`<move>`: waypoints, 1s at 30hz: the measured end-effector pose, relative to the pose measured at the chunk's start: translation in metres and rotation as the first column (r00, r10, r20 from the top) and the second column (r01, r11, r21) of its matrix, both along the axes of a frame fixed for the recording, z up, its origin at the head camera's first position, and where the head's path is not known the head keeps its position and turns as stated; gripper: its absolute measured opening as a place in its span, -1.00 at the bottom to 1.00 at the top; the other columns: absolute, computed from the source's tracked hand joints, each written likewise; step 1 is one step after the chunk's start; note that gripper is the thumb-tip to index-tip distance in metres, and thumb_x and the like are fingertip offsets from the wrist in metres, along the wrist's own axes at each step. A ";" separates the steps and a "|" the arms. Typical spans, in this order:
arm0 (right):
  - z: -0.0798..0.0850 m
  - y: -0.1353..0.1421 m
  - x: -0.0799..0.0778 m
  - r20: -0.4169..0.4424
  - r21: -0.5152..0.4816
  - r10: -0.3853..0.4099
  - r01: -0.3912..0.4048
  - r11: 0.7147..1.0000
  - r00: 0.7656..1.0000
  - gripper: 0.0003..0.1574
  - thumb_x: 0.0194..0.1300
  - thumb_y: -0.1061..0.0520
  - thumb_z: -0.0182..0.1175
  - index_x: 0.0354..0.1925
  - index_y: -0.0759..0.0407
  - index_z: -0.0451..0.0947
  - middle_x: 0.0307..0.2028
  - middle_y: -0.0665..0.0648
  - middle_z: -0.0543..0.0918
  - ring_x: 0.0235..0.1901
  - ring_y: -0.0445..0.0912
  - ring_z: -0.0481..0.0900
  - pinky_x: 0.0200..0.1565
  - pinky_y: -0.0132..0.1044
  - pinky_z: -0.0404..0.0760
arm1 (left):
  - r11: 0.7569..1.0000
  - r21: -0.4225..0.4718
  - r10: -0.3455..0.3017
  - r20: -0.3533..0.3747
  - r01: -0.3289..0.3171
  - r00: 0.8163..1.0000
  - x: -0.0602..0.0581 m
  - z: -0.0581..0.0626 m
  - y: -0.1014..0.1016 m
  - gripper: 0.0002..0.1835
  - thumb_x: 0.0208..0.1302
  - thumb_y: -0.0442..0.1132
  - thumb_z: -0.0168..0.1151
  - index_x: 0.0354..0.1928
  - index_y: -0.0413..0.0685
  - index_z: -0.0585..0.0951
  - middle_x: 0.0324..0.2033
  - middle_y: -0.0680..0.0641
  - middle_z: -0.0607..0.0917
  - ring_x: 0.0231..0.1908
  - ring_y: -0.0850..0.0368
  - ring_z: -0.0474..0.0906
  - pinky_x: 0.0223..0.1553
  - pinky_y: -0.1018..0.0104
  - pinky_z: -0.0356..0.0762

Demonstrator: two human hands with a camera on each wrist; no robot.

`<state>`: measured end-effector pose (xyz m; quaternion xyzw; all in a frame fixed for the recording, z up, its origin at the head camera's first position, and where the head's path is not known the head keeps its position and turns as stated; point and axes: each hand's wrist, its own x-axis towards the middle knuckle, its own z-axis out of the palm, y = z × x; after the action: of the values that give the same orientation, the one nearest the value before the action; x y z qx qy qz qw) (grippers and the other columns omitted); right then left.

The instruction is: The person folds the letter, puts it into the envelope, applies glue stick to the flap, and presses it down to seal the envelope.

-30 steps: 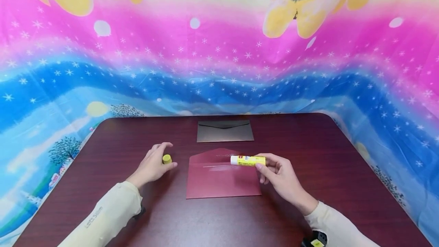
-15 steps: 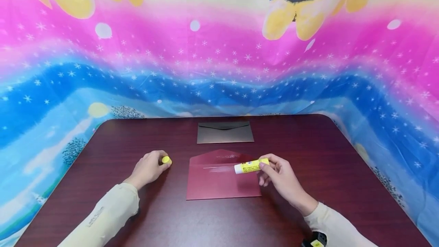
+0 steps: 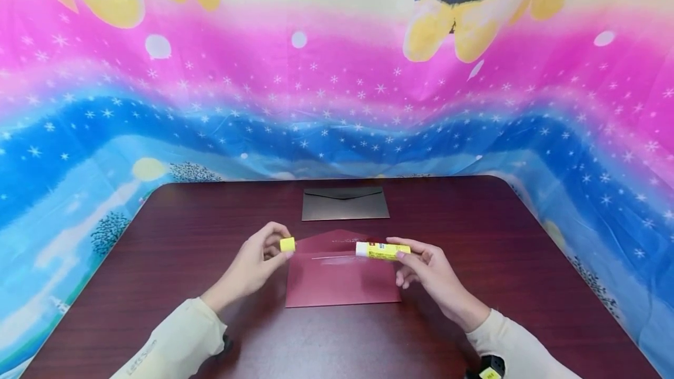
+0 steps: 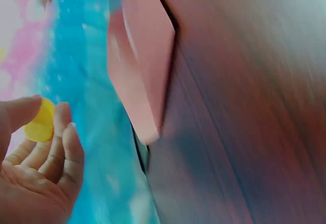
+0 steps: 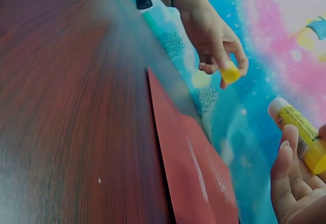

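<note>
Between thumb and fingers my left hand (image 3: 255, 259) pinches a small yellow cap (image 3: 287, 244), near the upper left corner of the red envelope (image 3: 337, 282). My right hand (image 3: 434, 279) grips a yellow glue stick (image 3: 387, 251) by its lower end, its white tip pointing left toward the cap; a gap separates the two. Beneath the glue stick, the envelope lies on the table with its flap opened away from me. Shiny whitish glue streaks show on the flap and near the fold. The right wrist view also shows the cap (image 5: 231, 73) facing the glue stick (image 5: 300, 132).
A dark grey envelope (image 3: 345, 204) with its flap folded down lies behind the red one. The dark reddish-brown wooden table (image 3: 474, 209) has rounded far corners. A colourful printed cloth (image 3: 337, 92) hangs behind and around it.
My left hand has closed its fingers on the yellow cap, lifted it and carried it right toward the glue stick. My right hand has shifted only slightly, the glue stick tilting and then levelling.
</note>
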<state>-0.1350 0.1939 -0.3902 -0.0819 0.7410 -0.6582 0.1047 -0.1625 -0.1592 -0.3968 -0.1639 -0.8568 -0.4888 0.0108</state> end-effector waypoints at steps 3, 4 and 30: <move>0.001 0.001 0.000 0.047 -0.028 0.020 -0.019 0.999 0.999 -0.38 0.52 0.10 0.11 0.38 0.41 0.34 -0.32 -0.05 0.73 -0.51 -0.26 0.61 -0.37 -0.39 0.67 | 0.994 0.083 -0.065 -0.021 0.067 0.998 0.007 0.004 0.013 -0.77 0.36 -0.36 0.29 -0.01 -0.10 0.50 -0.21 -0.21 0.78 -0.42 0.18 0.62 -0.36 0.41 0.57; 0.002 0.001 0.000 0.061 -0.037 0.023 -0.020 0.999 0.998 -0.38 0.52 0.09 0.11 0.37 0.41 0.35 -0.36 -0.04 0.72 -0.51 -0.26 0.61 -0.37 -0.40 0.66 | 0.991 0.103 -0.081 -0.021 0.083 0.996 0.009 0.005 0.017 -0.77 0.37 -0.34 0.28 0.00 -0.10 0.51 -0.23 -0.22 0.78 -0.42 0.20 0.61 -0.38 0.39 0.58; 0.004 -0.012 0.008 0.026 -0.148 0.260 -0.253 0.956 0.965 -0.38 0.49 0.14 0.16 0.40 0.36 0.34 -0.36 -0.10 0.73 -0.50 -0.31 0.60 -0.42 -0.47 0.55 | 0.957 0.245 -0.186 0.112 0.154 0.976 0.037 0.017 0.052 -0.72 0.36 -0.35 0.29 0.04 -0.03 0.49 -0.21 -0.33 0.74 -0.55 -0.11 0.54 -0.47 0.27 0.59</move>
<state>-0.1268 0.1817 -0.3862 -0.1697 0.6725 -0.6921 0.1998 -0.1250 -0.1072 -0.3793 -0.2015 -0.7745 -0.5956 -0.0696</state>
